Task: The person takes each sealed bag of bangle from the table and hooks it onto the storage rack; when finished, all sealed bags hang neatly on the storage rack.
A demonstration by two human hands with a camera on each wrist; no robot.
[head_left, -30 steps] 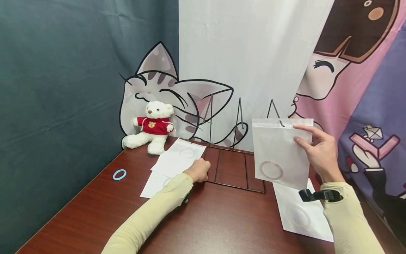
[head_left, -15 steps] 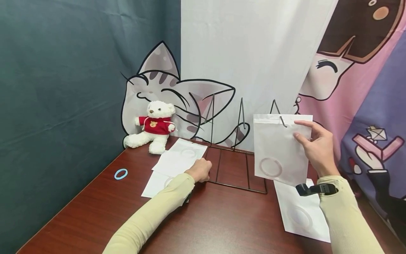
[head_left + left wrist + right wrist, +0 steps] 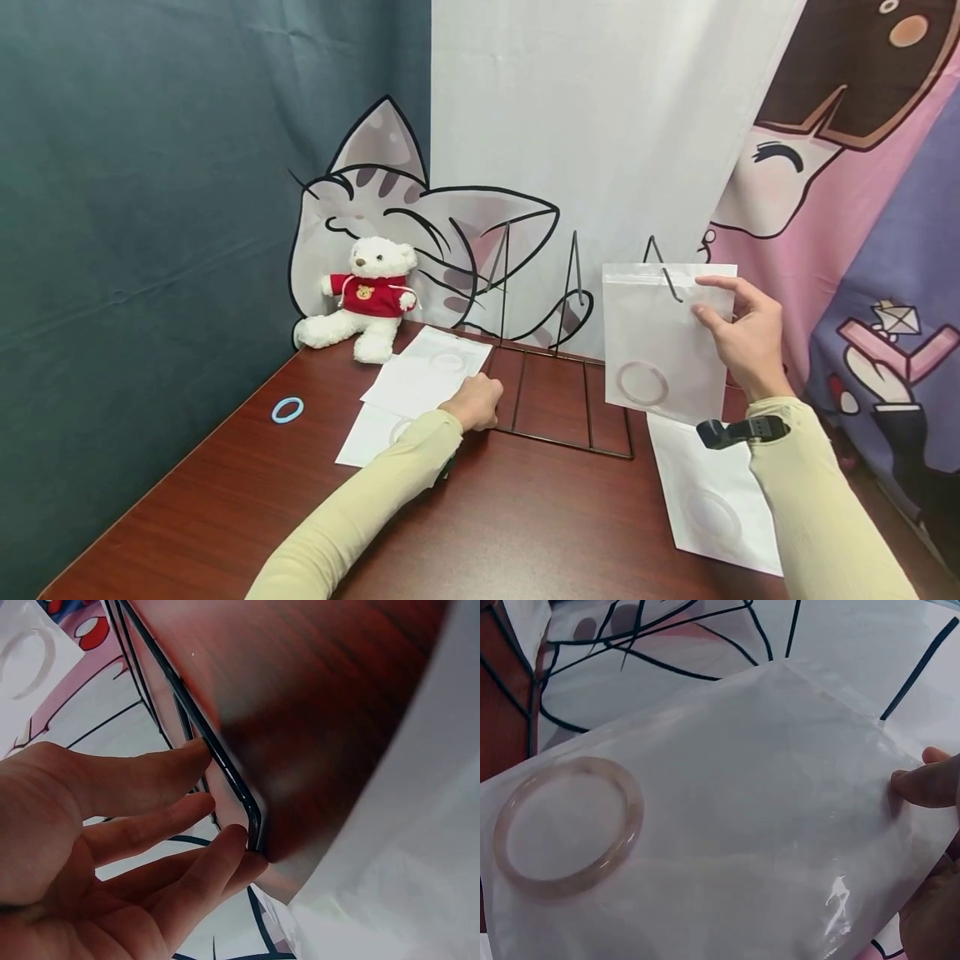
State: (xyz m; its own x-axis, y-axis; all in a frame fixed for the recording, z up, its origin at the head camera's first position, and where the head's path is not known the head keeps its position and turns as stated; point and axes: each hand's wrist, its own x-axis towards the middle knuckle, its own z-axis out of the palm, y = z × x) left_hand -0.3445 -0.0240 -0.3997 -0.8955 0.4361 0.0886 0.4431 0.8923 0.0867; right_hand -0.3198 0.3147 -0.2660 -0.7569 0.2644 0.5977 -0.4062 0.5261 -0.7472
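A white, see-through-fronted bag [image 3: 660,342] with a pale bangle [image 3: 634,817] in its lower corner hangs upright on the right hook [image 3: 672,285] of a black wire rack [image 3: 588,400]. The hook passes through the bag's top and its end sticks out in front. My right hand [image 3: 750,333] pinches the bag's upper right edge, thumb in front. My left hand [image 3: 474,402] grips the rack's base bar at its near left corner, the fingertips around the bar [image 3: 225,765] in the left wrist view. The middle hook [image 3: 576,267] and left hook [image 3: 504,258] carry nothing.
Two more such bags, one upper bag [image 3: 427,375] overlapping a lower bag [image 3: 363,437], lie left of the rack. Another bag [image 3: 712,500] lies at right. A blue ring [image 3: 287,410] and a white teddy bear [image 3: 371,292] are on the wooden table [image 3: 510,517].
My right hand has moved the bag up and back along the hook, so more of the hook's end shows in front. The left hand keeps its grip on the rack.
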